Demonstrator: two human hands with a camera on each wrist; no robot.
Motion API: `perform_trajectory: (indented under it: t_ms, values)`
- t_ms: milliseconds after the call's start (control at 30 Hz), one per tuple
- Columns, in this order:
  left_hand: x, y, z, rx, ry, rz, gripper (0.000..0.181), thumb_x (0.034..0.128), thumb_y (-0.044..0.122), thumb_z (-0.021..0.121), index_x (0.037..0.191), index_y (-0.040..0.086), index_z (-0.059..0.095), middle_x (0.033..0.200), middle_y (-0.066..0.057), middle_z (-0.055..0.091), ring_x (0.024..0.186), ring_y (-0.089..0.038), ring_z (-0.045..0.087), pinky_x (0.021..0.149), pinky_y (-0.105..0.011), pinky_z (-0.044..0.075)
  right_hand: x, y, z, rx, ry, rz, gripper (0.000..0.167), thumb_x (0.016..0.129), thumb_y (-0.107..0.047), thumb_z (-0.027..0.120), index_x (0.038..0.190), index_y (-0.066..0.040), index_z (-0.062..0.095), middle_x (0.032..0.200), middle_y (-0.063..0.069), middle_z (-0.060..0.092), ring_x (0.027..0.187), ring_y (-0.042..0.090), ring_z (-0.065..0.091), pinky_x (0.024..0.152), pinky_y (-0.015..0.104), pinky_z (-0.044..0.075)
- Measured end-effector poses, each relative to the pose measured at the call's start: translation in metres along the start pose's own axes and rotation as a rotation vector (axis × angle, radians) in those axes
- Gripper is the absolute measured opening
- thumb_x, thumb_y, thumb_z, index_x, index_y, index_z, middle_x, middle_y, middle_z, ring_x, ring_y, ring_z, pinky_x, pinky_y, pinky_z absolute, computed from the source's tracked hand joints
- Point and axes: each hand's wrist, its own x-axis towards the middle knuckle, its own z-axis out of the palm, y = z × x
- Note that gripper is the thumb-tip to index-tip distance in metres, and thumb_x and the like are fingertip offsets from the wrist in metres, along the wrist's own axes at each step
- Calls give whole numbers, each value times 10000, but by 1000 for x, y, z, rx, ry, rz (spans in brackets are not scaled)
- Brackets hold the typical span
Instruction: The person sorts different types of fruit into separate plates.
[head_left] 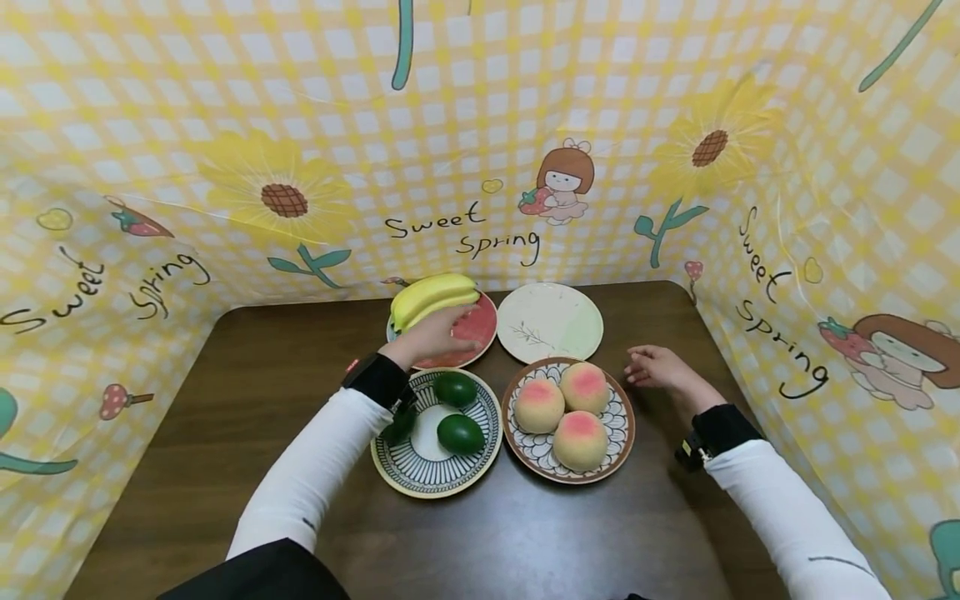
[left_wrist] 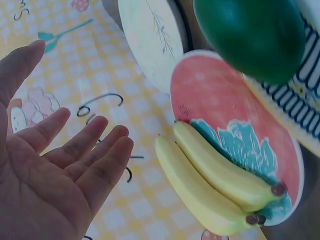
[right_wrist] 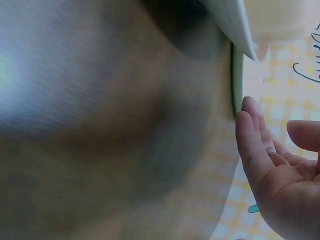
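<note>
The bananas (head_left: 432,298) lie on the red plate (head_left: 485,321), just beside but apart from the left hand's (head_left: 438,333) spread, empty fingers. The right hand (head_left: 663,369), fingers loose and empty, is near the brown-rimmed plate (head_left: 624,433).

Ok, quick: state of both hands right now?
Left hand: open, holding nothing, over the red plate near the bananas.
Right hand: open, holding nothing, beside the peach plate.
</note>
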Motion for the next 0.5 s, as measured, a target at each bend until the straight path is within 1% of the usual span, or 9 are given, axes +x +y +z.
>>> perform_trajectory:
  t_ms: [33, 133, 200, 267, 367, 400, 433, 467, 500]
  values:
    - [1, -2, -1, 6, 7, 2, 701, 948, 192, 718, 1523, -61, 407, 1526, -265, 501, 1399, -418, 506, 1178, -505, 410, 3, -3, -2, -2, 4, 1, 509, 1116, -112, 306, 1493, 223, 238, 929, 18, 680, 773, 6, 646, 776, 212, 569]
    - [4, -9, -7, 3, 15, -22, 716, 947, 184, 717, 1536, -55, 387, 1544, -265, 478, 1420, -420, 480, 1186, -508, 398, 10, -10, -8, -17, 2, -7, 513, 1117, -110, 298, 1502, 221, 221, 937, 20, 668, 785, 3, 645, 805, 223, 571]
    - [6, -13, -13, -13, 16, -48, 726, 946, 174, 716, 1547, -47, 372, 1559, -269, 457, 1437, -430, 455, 1193, -522, 386, 17, -14, -10, -20, -5, -10, 518, 1117, -112, 298, 1505, 221, 215, 946, 30, 670, 790, 6, 650, 822, 232, 575]
    - [8, -18, -18, -39, 12, -92, 745, 947, 172, 715, 1565, -26, 349, 1582, -265, 427, 1460, -428, 425, 1203, -532, 371, 23, -17, -10, -22, -17, -4, 521, 1118, -113, 293, 1509, 221, 207, 959, 36, 672, 794, 3, 650, 827, 228, 574]
    - [12, -28, -25, -53, 12, -143, 764, 955, 182, 706, 1582, -14, 317, 1604, -273, 386, 1480, -433, 391, 1209, -544, 357, 33, -20, -10, -27, -39, 9, 532, 1117, -113, 289, 1513, 227, 185, 982, 58, 681, 796, 2, 650, 819, 217, 570]
    - [13, -32, -27, -52, 16, -156, 772, 955, 192, 703, 1585, -15, 308, 1608, -276, 377, 1483, -432, 385, 1211, -543, 351, 65, 10, -21, 22, -68, -14, 530, 1118, -134, 321, 1519, 200, 230, 987, 69, 693, 806, 27, 668, 828, 228, 575]
    - [15, -36, -29, -58, 17, -172, 783, 957, 201, 702, 1590, -14, 296, 1613, -281, 363, 1483, -435, 379, 1210, -543, 349, 70, 10, -21, 19, -73, -8, 530, 1116, -129, 319, 1519, 202, 226, 993, 84, 695, 806, 34, 667, 830, 233, 575]
    - [16, -40, -30, -63, 21, -187, 791, 958, 204, 699, 1593, -17, 283, 1616, -288, 350, 1482, -442, 373, 1210, -548, 346, 79, 14, -22, 17, -75, 1, 530, 1114, -131, 325, 1520, 196, 230, 1016, 117, 698, 827, 59, 676, 862, 265, 581]
    - [17, -44, -31, -69, 25, -206, 803, 958, 215, 701, 1597, -15, 273, 1620, -288, 342, 1483, -444, 369, 1210, -550, 344, 89, 23, -25, 40, -93, -2, 523, 1116, -138, 329, 1527, 176, 249, 1034, 148, 703, 848, 104, 693, 893, 296, 586]
